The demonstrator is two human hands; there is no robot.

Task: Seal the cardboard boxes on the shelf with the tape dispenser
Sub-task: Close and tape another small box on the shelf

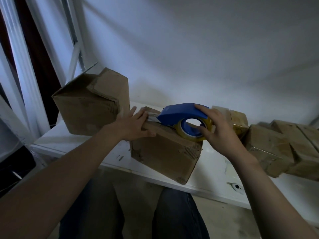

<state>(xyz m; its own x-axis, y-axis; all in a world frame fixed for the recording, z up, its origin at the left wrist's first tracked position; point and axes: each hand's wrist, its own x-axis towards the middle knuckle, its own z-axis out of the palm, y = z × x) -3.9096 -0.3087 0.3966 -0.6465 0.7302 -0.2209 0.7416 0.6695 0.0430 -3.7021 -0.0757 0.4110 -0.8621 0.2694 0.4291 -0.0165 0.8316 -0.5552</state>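
Note:
A brown cardboard box stands on the white shelf in the middle of the view. On its top lies a blue tape dispenser with a yellowish roll of tape, its front end pointing left. My right hand grips the dispenser around the roll. My left hand presses on the box's top left edge, fingers over the flap just in front of the dispenser's nose.
A larger cardboard box sits tilted at the left end of the shelf, one flap raised. Several more boxes crowd the shelf at the right. A white wall rises behind. White frame posts stand at the left. My legs are below the shelf edge.

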